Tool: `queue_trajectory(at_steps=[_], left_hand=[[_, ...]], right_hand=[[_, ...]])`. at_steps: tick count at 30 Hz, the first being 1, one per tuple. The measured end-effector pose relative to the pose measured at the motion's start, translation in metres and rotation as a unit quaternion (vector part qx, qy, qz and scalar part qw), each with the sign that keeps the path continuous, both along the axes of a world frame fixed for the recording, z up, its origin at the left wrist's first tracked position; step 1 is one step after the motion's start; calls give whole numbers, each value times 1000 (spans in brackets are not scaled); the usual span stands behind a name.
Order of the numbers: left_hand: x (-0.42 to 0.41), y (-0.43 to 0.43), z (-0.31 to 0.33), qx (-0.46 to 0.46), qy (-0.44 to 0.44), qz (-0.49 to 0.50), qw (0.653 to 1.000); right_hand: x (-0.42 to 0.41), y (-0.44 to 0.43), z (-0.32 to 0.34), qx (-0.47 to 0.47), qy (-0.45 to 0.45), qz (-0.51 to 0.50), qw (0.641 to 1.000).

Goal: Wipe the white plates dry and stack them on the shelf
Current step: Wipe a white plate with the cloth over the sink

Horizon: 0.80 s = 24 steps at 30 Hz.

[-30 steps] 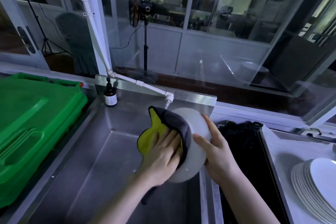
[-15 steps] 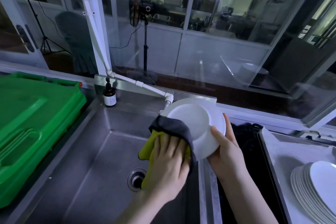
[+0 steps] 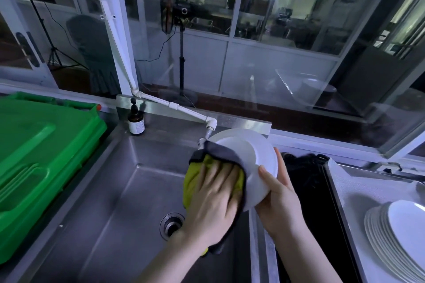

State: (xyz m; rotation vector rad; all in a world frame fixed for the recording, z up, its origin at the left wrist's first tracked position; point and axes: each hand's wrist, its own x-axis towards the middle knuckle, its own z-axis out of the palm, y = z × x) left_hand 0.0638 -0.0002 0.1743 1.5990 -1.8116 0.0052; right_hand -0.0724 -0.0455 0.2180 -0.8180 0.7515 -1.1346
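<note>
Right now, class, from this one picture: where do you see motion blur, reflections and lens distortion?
Head view: the left hand on the cloth is smeared by motion; the right hand and the plate look sharper; the window glass carries reflections, one like a plate; straight lines bow toward the edges.

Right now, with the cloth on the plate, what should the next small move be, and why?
Probably slide the left hand and cloth up over the bare upper half of the plate: the cloth covers only the lower left part, while the right hand grips the opposite rim, holding it tilted above the sink.
</note>
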Motion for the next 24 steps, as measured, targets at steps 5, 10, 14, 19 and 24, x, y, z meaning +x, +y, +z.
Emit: queue_trajectory(at_steps=[5,10,14,19,24], left_hand=[[19,-36,10,93,-29,-14,995],[52,-42,-7,140,77,22,987],[28,-8,-22,134,75,0,988],[12,-17,-3,82,8,-31,996],[29,-51,13,23,8,-25,999]], right_hand=[[7,10,-7,15,3,26,1000],[-8,4,1,8,17,23,1000],[-10,-1,2,6,16,17,1000],[-2,10,-9,-19,39,69,997],[-4,13,-5,-21,38,86,995]])
